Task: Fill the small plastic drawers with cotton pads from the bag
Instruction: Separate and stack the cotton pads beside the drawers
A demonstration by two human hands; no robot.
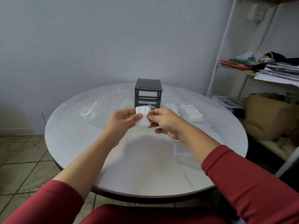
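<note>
Head view, centre of frame: we are holding a small stack of white cotton pads [142, 118] between both hands, just above the round white table [72, 136]. Our left hand [123, 121] is gripping the stack's left edge, thumb on the near face and fingers curling behind it. Our right hand [165, 122] is pinching the right edge with thumb and forefinger, and its lower fingers are curling loosely under and touching nothing we can make out. Both red sleeves [242, 183] are coming in from the bottom corners. Right behind the stack, a dark grey drawer frame [148, 92] is standing upright on the table, its front slots facing us. Left of the frame, a crumpled clear plastic bag [103, 105] is lying flat. Right of the frame, loose pads [192, 112] are sitting in low piles on the tabletop. Something pale and see-through is lying on the table below our right wrist, too faint to identify. At right of frame, a white shelf unit [226, 50] is carrying papers and clutter.
</note>
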